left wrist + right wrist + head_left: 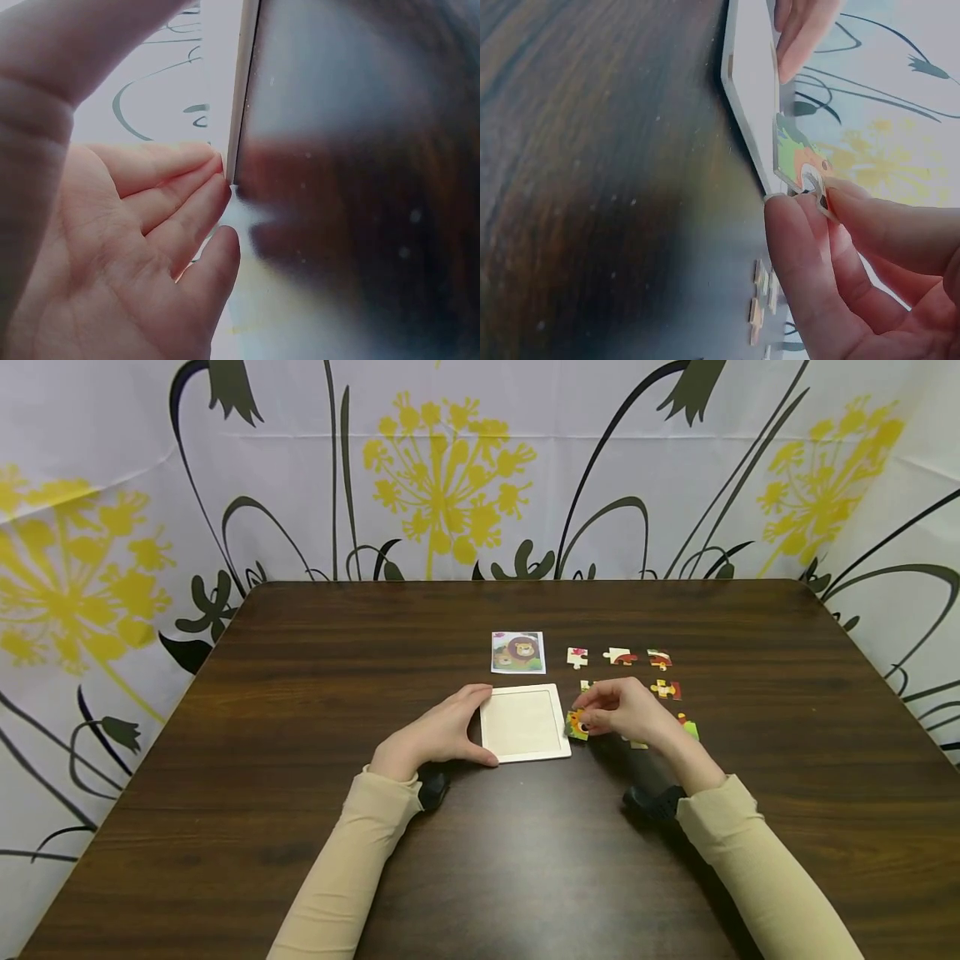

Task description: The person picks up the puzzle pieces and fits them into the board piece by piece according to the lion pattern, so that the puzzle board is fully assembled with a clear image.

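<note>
Midway between the left and right edges of the worktop (300,693) lies a shallow square tray (525,724), its recessed floor showing plain cream inside a raised white rim. The left hand (435,735) reaches round the tray's left side, thumb at the near left corner and fingertips at the far left one, well apart, the fingers nearly straight where they meet the rim. The right hand (628,708) pinches a green and orange puzzle piece (577,727) between thumb and fingers, just beside the tray's right rim; whether the piece touches the rim cannot be told. Toward the worktop's far edge, just beyond the tray, lies a square picture card (518,653) with a lion on it. To the card's right, toward the worktop's right edge, a row of three loose pieces (619,657) lies spaced apart. Nearer, another piece (666,690) of yellow and red lies beyond the right hand, and a green one (690,727) shows past the right wrist; others are partly hidden by the hand. Beyond the far edge hangs a white cloth (292,468) printed with yellow flowers and dark stems.
</note>
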Demonstrator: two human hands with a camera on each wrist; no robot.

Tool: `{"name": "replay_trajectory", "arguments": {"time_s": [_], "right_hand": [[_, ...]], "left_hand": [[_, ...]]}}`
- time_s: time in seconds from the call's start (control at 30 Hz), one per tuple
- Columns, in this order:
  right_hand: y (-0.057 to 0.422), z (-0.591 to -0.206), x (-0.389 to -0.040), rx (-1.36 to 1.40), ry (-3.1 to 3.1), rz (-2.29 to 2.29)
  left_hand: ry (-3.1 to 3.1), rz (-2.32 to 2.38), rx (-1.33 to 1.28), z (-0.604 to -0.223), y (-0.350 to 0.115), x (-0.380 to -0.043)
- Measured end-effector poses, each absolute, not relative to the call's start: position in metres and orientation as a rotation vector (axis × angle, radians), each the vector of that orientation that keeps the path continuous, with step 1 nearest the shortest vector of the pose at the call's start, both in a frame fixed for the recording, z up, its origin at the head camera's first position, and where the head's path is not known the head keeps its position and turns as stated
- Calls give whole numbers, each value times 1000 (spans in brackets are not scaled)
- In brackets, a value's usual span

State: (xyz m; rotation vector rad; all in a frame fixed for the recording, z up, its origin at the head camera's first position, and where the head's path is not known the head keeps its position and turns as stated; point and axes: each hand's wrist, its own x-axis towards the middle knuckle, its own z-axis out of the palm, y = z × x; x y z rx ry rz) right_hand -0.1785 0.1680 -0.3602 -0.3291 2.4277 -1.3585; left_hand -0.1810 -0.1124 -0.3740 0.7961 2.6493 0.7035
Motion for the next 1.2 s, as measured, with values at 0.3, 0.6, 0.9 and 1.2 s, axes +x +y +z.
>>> {"name": "replay_trajectory", "arguments": {"time_s": [0.3,0.6,0.9,1.2], "right_hand": [[166,-360,-181,-232,2358,-1407],[166,-360,-183,-178,2243,-1509],[158,-361,-185,-152,2208,-1557],[141,-362,-190,-215,2200,-1553]], "left_hand": [[2647,692,797,-373,-113,-181],[2649,695,802,-371,-112,-180],[2646,699,803,-371,-112,-180],[2651,691,803,-372,-113,-180]]}}
